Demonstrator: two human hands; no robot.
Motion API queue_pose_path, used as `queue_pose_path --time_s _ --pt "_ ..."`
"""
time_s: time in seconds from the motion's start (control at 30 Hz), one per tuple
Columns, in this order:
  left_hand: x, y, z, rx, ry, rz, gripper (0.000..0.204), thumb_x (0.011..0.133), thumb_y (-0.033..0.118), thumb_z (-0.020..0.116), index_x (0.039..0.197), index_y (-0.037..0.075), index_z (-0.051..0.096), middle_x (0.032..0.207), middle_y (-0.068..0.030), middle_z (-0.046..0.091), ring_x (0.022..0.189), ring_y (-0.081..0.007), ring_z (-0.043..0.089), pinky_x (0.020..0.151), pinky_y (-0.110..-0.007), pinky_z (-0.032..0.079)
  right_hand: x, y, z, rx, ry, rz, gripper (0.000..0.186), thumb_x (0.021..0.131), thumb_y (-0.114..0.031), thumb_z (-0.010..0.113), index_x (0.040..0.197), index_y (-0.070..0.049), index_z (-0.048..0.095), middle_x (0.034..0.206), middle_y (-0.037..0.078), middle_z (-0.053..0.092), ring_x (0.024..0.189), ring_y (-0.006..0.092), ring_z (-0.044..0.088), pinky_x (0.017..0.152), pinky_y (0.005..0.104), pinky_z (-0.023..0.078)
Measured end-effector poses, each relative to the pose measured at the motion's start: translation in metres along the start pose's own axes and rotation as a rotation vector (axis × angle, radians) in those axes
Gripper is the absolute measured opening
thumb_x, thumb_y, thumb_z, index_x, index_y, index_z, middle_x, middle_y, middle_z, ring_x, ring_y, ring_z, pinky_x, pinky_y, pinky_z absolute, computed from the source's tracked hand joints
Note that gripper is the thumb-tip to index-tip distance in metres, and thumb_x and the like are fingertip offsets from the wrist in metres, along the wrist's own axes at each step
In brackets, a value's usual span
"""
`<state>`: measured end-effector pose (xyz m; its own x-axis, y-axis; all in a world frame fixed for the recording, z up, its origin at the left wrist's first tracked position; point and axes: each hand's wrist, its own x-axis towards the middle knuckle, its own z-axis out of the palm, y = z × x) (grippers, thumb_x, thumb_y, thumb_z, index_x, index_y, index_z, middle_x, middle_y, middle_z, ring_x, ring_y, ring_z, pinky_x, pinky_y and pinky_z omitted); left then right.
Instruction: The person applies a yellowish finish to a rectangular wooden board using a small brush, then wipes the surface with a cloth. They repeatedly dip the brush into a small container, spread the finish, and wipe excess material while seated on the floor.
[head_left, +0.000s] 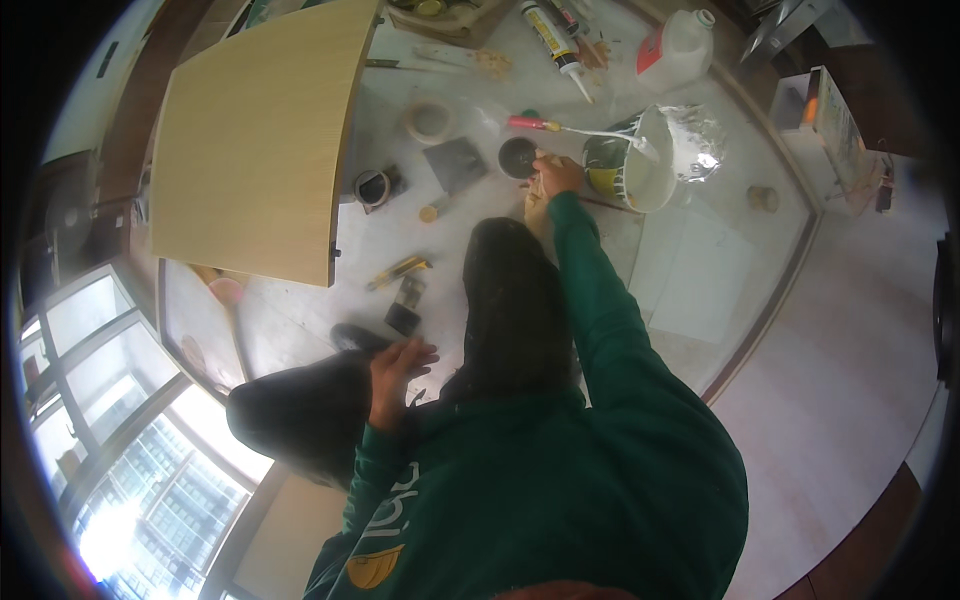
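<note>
My right hand [560,178] reaches forward, its fingers closed on a pale tan, crumpled-looking thing too small to make out. Right at its fingertips is a round pot [517,160] with dark contents. A white paint bucket [650,180] lies tipped or leans just to the right, and a small paint roller [540,124] with a red handle rests across its rim. My left hand [398,378] hangs by my bent left leg, fingers stretched out and holding nothing. Nearest to it is a dark block-like piece [404,318], with a yellow utility knife [398,272] farther off.
A large light-wood panel [250,150] stands over the left side. Dark square sandpaper [455,164], a tape roll [430,121] and a dark cup [373,187] lie between. Farther away are a sealant cartridge [550,42] and a white jug [680,50].
</note>
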<state>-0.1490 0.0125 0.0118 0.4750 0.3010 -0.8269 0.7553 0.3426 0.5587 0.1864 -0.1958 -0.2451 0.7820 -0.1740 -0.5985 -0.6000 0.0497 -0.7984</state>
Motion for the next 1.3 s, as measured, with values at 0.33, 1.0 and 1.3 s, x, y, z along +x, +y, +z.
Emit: queue_pose_path --time_s 0.33,1.0,1.3 --pt "0.018 -0.002 0.013 -0.039 -0.114 0.111 0.043 0.099 0.031 0.065 0.121 -0.006 0.063 0.106 -0.0161 0.074 0.096 -0.0252 0.072 0.083 -0.035 0.054 -0.137 -0.111 -0.11 0.22 -0.145 0.02 0.029 0.077 -0.002 0.074 0.104 0.009 0.067 0.087 0.015 0.067 0.064 0.0263 0.068 0.057 0.0393 0.06" --pt "0.016 -0.018 -0.021 -0.201 -0.097 0.167 0.043 0.095 0.029 0.071 0.121 -0.005 0.065 0.105 -0.0161 0.074 0.094 -0.0246 0.072 0.079 -0.033 0.053 -0.111 -0.153 -0.205 -0.653 0.636 -0.264 0.058 0.063 -0.041 0.087 0.098 0.004 0.073 0.101 0.023 0.075 0.096 0.0367 0.073 0.089 0.043 0.056" --pt "0.015 -0.018 -0.017 -0.196 -0.088 0.188 0.042 0.096 0.029 0.07 0.12 -0.005 0.066 0.104 -0.0159 0.073 0.093 -0.0246 0.072 0.079 -0.033 0.053 -0.121 -0.168 -0.184 -0.671 0.652 -0.339 0.06 0.063 -0.042 0.091 0.095 0.004 0.072 0.095 0.022 0.076 0.089 0.0364 0.074 0.085 0.043 0.058"
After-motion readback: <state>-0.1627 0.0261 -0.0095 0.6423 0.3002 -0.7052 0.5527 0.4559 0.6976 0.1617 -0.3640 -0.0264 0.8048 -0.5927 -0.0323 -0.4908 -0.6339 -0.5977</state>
